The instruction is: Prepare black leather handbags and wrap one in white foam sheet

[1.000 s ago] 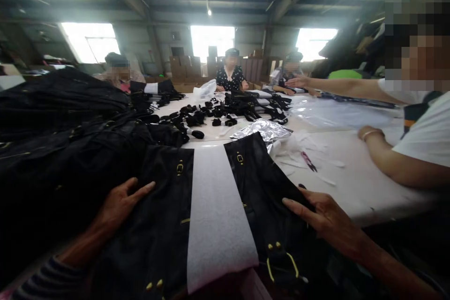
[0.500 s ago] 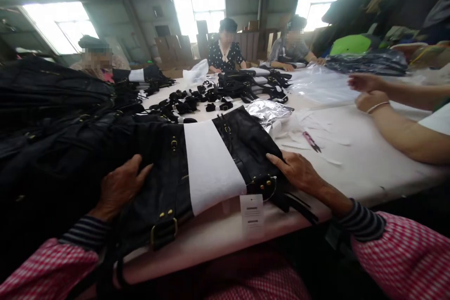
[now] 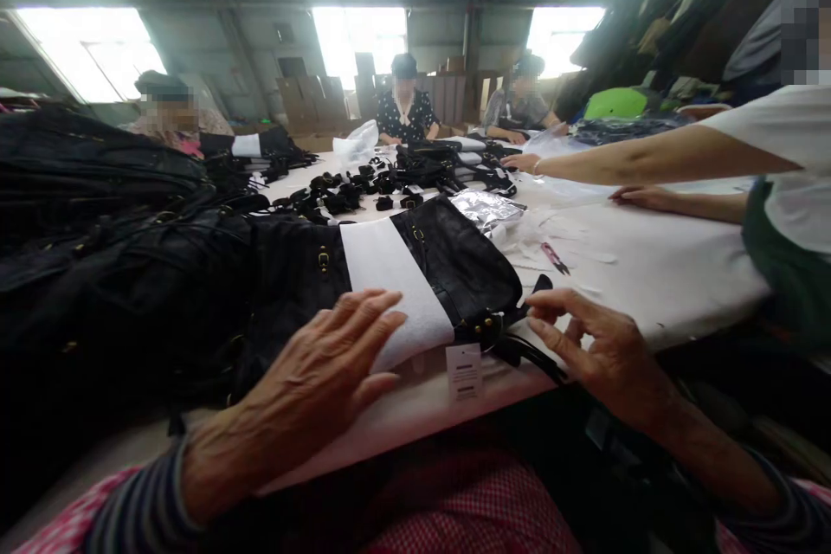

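Observation:
A black bag (image 3: 464, 255) with brass buckles lies before me on the table, a white paper band (image 3: 389, 264) around its middle. From its right end a white hang tag (image 3: 465, 374) dangles near the table edge. My left hand (image 3: 318, 372) is stretched out, palm down, over the bag's left part and the band; whether it touches cannot be told. At the bag's right corner, beside its black straps (image 3: 529, 355), my right hand (image 3: 590, 342) has its fingers apart and bent, with nothing visible between them.
A high heap of black bags (image 3: 97, 216) fills the left. Black straps and banded bags (image 3: 441, 160) lie mid-table, near clear plastic (image 3: 486, 209) and pink thread snips (image 3: 555, 258). A co-worker's arm (image 3: 649, 157) reaches in from the right; other people sit across the table.
My left hand has moved right, off the bag's left side and over it. My right hand has come off the bag's right edge. The co-worker on the right now reaches across the table.

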Action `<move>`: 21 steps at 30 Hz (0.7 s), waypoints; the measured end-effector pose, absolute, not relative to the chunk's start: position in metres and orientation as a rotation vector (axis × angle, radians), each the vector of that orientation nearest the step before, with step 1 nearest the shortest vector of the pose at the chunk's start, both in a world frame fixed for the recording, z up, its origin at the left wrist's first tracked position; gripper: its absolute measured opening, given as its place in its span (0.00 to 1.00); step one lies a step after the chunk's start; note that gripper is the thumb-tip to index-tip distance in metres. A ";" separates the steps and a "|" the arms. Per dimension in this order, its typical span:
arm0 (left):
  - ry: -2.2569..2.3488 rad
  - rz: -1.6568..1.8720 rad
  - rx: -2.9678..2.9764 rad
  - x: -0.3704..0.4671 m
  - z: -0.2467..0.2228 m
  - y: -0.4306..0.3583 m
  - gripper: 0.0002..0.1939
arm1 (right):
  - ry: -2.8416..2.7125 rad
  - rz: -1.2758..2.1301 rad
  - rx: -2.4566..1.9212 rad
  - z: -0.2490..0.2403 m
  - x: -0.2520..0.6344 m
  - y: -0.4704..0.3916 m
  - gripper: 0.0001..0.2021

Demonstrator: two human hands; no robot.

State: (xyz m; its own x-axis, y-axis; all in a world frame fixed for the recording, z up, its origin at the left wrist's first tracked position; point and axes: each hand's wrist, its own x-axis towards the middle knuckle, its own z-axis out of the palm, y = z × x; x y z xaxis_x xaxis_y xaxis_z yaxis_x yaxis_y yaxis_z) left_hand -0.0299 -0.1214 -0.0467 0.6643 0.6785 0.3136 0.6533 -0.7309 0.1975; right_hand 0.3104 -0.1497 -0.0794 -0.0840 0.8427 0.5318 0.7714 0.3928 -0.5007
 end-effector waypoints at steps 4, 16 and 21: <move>0.856 0.252 3.109 0.015 -0.063 -0.111 0.34 | -1.977 0.150 -1.428 -0.105 0.287 -0.166 0.12; 0.902 0.205 3.342 0.020 -0.059 -0.089 0.12 | -1.835 0.072 -1.300 -0.106 0.278 -0.158 0.08; 0.874 0.202 3.475 0.022 -0.069 -0.090 0.13 | -1.796 0.078 -1.275 -0.087 0.271 -0.147 0.09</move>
State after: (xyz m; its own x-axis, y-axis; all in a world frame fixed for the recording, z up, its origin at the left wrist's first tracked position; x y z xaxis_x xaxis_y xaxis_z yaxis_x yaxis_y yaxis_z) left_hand 0.0222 -0.0902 -0.0689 0.8813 0.4239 0.2088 0.4726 -0.7890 -0.3927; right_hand 0.2712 -0.1466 -0.0871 -0.0586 0.7790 0.6243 0.7221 0.4649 -0.5123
